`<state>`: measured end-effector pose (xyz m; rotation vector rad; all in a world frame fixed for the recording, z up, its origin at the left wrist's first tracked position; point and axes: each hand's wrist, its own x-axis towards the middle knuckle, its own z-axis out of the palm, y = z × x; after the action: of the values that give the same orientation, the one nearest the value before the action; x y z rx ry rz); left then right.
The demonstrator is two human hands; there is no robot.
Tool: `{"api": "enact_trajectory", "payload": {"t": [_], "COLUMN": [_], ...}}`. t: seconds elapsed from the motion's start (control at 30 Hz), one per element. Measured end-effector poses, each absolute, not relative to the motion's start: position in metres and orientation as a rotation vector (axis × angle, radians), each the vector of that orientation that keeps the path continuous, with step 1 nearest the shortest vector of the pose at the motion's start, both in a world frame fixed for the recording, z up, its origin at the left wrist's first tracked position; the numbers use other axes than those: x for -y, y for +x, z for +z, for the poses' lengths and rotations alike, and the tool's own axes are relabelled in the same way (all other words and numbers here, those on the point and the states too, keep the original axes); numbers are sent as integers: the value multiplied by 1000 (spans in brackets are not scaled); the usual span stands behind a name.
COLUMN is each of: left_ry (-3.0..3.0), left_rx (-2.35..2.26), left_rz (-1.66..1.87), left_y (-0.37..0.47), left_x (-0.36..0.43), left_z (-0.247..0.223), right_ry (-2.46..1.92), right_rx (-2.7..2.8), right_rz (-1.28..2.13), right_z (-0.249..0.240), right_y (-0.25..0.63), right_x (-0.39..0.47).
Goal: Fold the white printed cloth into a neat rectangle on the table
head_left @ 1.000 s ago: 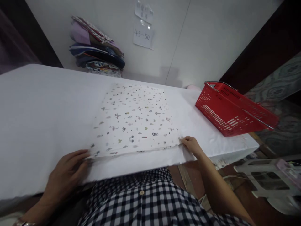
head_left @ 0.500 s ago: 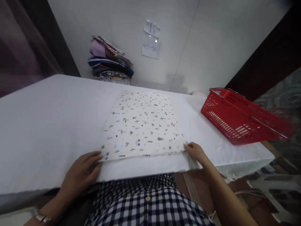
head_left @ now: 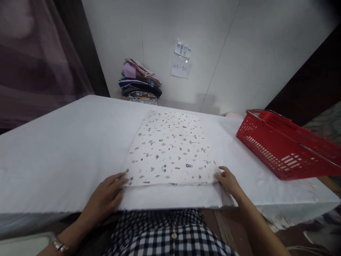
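A white cloth printed with small motifs [head_left: 170, 149] lies flat, folded into a rough rectangle, on the white-covered table. My left hand [head_left: 106, 193] is at its near left corner, fingertips on the edge and thumb below, the fingers curved. At the near right corner my right hand [head_left: 227, 180] has its thumb and forefinger on the cloth's edge, with a small gap showing between them. Some of the cloth's near edge shows a second layer beneath.
A red plastic basket [head_left: 287, 145] with metal handles stands on the right side of the table [head_left: 66, 153]. Folded fabrics [head_left: 141, 83] are stacked beyond the far edge by the wall. Paper signs [head_left: 180, 67] hang on the wall.
The camera view has shifted, so everything sits lower and further right. My right forefinger has lifted a little away from the thumb. The cloth lies much as before.
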<state>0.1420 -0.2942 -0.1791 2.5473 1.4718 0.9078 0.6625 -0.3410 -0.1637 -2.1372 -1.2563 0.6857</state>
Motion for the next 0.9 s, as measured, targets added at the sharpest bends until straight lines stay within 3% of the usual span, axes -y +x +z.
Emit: {"api": "enact_trajectory", "payload": {"t": [0.2, 0.57, 0.9], "left_ry": [2646, 2792, 2676], "left_rx": [-1402, -1420, -1647], "left_rz": [890, 648, 296], "left_y": [138, 136, 149], "left_x": [288, 287, 288], "left_z": [-182, -178, -156], "right_ry": [-1929, -2091, -2167], "right_rx": [992, 1382, 1482], "right_rz": [906, 598, 524], "right_z": [-157, -173, -171], "right_y": [653, 672, 666], "right_x": [345, 345, 348]}}
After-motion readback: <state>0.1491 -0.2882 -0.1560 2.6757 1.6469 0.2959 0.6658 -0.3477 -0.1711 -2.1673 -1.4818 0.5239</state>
